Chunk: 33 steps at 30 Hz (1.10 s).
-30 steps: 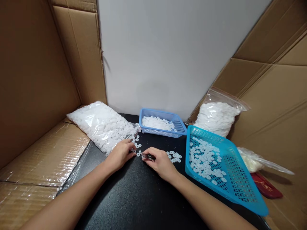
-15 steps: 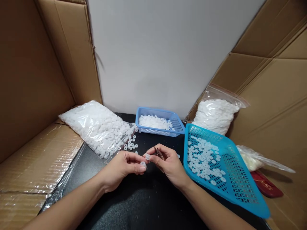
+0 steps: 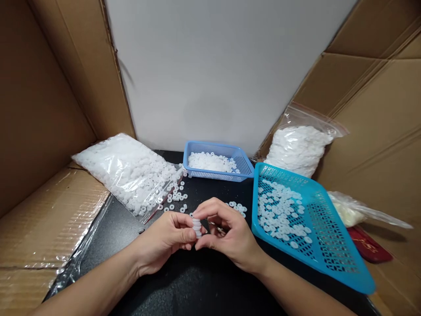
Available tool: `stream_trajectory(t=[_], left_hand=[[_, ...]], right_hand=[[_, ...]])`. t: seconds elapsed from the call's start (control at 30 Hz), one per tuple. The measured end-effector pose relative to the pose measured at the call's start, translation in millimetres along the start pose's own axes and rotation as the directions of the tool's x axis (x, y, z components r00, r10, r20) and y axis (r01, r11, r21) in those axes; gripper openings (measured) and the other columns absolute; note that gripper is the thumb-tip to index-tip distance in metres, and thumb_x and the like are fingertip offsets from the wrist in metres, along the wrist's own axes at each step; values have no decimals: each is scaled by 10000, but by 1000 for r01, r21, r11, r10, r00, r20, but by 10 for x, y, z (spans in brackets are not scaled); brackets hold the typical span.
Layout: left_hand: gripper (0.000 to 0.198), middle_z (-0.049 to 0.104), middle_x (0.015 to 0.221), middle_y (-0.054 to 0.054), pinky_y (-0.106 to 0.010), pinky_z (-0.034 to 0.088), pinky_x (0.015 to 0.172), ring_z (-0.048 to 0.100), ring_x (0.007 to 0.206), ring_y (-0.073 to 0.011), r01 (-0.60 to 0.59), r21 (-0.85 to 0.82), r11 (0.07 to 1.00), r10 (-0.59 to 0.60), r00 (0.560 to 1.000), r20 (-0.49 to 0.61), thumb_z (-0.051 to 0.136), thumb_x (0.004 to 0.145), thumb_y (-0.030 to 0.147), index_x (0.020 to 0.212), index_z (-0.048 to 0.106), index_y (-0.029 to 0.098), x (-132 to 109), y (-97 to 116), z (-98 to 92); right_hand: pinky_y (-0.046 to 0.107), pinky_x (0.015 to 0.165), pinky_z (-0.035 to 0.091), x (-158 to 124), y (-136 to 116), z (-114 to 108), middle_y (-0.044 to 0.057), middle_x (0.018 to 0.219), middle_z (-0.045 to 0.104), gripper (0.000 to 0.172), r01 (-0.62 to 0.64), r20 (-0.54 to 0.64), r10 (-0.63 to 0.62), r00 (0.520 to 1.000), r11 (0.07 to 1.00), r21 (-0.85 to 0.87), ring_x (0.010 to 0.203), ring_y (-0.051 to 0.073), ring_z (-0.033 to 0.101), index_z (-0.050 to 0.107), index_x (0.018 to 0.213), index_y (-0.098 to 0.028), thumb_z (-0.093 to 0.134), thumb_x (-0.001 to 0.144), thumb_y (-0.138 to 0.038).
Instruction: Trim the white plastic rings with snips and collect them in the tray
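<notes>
A short upright stack of white plastic rings (image 3: 196,225) is pinched between the thumb and fingers of my left hand (image 3: 162,239). My right hand (image 3: 232,232) curls around the same stack, its index fingertip at the top and its thumb near the bottom. Something metallic (image 3: 217,228) shows partly inside my right palm; most of it is hidden by the fingers. Loose white rings (image 3: 177,196) lie on the black table beyond my hands, and a few more rings (image 3: 238,207) lie behind my right hand.
A clear bag of rings (image 3: 128,171) spills open at the left. At the back stands a small blue basket (image 3: 217,176) holding rings. A larger turquoise basket (image 3: 345,276) with rings is at the right, beside white-filled bags (image 3: 296,147) and a red item (image 3: 370,245). Cardboard walls flank the table.
The rings held separately between my hands are now together in one upright stack. My right hand has turned, and the dark pointed tips above its fingers no longer show. The view has shifted slightly.
</notes>
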<state>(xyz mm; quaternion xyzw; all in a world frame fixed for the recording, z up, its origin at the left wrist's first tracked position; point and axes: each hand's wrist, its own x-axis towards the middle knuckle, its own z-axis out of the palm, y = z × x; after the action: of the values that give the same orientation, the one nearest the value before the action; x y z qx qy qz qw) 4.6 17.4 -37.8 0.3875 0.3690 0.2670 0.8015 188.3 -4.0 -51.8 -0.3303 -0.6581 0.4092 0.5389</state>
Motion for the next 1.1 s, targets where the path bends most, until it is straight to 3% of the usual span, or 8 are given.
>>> stream_trajectory(t=[0.2,0.33,0.47,0.57,0.7,0.8,0.9,1.1], left_hand=[[507,679,752,-52,-275,439,758,561,755,-170,-71,-40,997,73,996,55,980,499,556,728,816,133,-25,3,53],[451,682,740,-43,-260,413,704,517,689,-137,-66,-91,994,71,996,56,990,531,495,742,821,134,-46,-22,95],[461,682,700,-33,-241,402,656,539,668,-134,-36,-134,990,43,998,45,1021,459,456,700,805,127,-39,-55,105],[468,695,692,-39,-239,419,667,578,692,-150,-41,-141,989,50,997,59,1027,435,454,676,793,128,-33,-60,113],[470,747,766,-80,-258,468,766,657,788,-195,-100,-158,982,123,982,141,983,538,502,782,828,132,-42,-52,130],[410,761,784,-83,-281,492,814,683,802,-206,-117,-181,977,145,978,153,958,609,484,810,842,146,-60,-47,142],[371,770,781,-86,-250,484,759,685,776,-184,-93,-173,980,120,982,149,933,669,469,824,848,143,-72,-48,146],[386,747,685,-50,-233,487,730,671,679,-149,-79,-213,974,109,985,131,966,621,441,845,834,156,-64,-86,121]], right_hand=[[204,527,455,-54,-24,38,23,1000,645,284,32,-36,-31,999,999,38,743,124,617,754,1004,-284,906,768,-329],[215,506,450,-70,-27,40,34,987,653,299,52,-56,-52,997,999,3,741,141,607,759,990,-278,906,756,-392],[217,441,427,-64,-51,21,52,964,685,366,91,-29,-94,995,991,-93,679,143,591,758,991,-256,884,742,-492],[266,545,522,-55,-79,11,62,939,708,336,160,-14,-165,986,971,-178,731,173,634,749,996,-244,843,800,-499],[326,726,587,-55,-93,12,59,962,711,276,217,-11,-223,975,955,-203,814,189,677,735,1027,-245,827,846,-433],[298,709,578,-62,-86,11,63,1012,697,275,208,-28,-217,976,959,-191,847,187,686,738,1039,-247,847,831,-391],[288,706,570,-63,-82,2,55,1018,694,300,198,-41,-209,977,961,-192,860,186,685,736,1038,-253,883,795,-349],[316,748,584,-63,-72,-4,62,1018,698,314,222,-14,-228,973,957,-186,865,194,683,729,1057,-251,880,799,-346]])
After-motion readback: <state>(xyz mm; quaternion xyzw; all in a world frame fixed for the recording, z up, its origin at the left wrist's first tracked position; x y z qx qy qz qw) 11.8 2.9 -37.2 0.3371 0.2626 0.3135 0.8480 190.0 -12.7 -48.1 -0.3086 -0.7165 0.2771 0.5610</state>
